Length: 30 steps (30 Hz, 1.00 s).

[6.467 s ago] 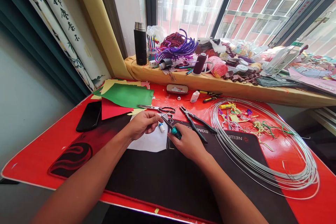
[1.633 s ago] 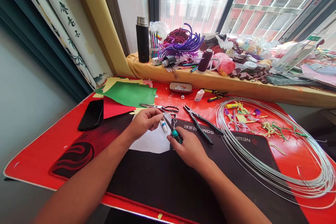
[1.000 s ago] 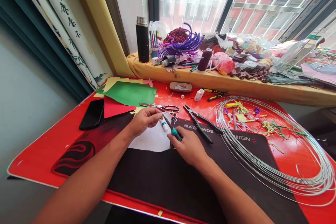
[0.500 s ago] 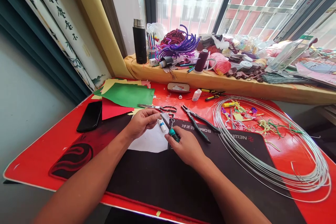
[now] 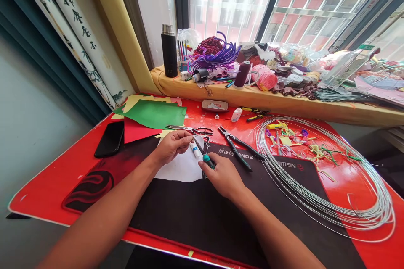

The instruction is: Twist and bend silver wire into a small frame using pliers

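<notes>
My right hand [image 5: 225,175] is wrapped around a tool with a teal and black handle [image 5: 207,160] and a slim dark tip; its exact kind is not clear. The tip points up and left to the pinched fingers of my left hand [image 5: 174,147]. Whatever those fingers hold is too small to make out. Beneath the hands lies a white sheet of paper [image 5: 178,168], with a small white and blue tube [image 5: 195,150] on it. Scissors [image 5: 189,129] lie just beyond my left hand. Dark-handled pliers [image 5: 236,147] rest to the right of the tool.
A large coil of silver wire [image 5: 372,176] spreads over the right side, around coloured scraps [image 5: 322,151]. Coloured paper [image 5: 154,113] and a phone [image 5: 109,139] lie at the left. A small white bottle [image 5: 236,114] stands behind the pliers. Yarn and a black flask [image 5: 169,52] crowd the sill.
Both hands keep the same pose, with the tool tip still at the left fingers. The whole view has shifted very slightly.
</notes>
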{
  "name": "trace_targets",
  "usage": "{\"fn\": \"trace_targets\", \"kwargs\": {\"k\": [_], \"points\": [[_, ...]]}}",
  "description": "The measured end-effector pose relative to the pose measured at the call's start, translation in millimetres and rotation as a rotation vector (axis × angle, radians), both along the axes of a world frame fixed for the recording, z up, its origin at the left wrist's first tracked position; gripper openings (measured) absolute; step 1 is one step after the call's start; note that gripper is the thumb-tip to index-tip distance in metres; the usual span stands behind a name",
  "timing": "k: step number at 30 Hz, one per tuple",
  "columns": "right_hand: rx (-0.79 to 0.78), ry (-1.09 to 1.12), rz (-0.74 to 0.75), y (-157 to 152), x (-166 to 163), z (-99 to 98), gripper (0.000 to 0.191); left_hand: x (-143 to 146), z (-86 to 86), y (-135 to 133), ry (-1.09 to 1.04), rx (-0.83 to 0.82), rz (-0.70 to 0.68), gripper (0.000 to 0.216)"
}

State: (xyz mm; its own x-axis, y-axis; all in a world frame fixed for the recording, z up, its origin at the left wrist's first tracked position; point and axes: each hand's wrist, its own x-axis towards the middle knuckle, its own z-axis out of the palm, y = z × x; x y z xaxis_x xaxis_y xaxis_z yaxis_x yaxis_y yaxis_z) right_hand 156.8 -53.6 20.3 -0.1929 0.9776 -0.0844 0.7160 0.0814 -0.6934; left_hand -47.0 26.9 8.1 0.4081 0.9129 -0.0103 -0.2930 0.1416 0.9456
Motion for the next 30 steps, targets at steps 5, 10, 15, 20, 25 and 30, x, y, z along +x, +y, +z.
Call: {"fn": "trace_targets", "kwargs": {"k": [5,10,15,20,25,30], "points": [[-0.037,0.084,-0.009,-1.1,-0.7,1.0,0.031,0.0,-0.3,-0.1,-0.028,-0.002,0.001,0.038],[-0.173,0.318,0.045,-3.9,-0.9,-1.5,0.033,-0.2,0.4,-1.5,-0.077,0.000,-0.038,0.039],[-0.293,0.518,0.105,-6.6,-4.1,-2.1,0.035,-2.6,-0.3,-1.6,-0.104,-0.006,-0.066,0.039],[-0.363,0.648,0.159,-9.1,-6.4,1.8,0.042,-4.0,-2.2,-1.4,-0.150,-0.034,-0.086,0.038],[-0.490,0.766,0.183,-11.2,-9.2,4.1,0.046,-2.9,-4.1,-1.7,-0.181,-0.038,-0.091,0.039],[-0.582,0.849,0.182,-14.6,-11.7,6.6,0.048,0.8,-4.5,-3.6,-0.190,-0.047,-0.091,0.039]]}}
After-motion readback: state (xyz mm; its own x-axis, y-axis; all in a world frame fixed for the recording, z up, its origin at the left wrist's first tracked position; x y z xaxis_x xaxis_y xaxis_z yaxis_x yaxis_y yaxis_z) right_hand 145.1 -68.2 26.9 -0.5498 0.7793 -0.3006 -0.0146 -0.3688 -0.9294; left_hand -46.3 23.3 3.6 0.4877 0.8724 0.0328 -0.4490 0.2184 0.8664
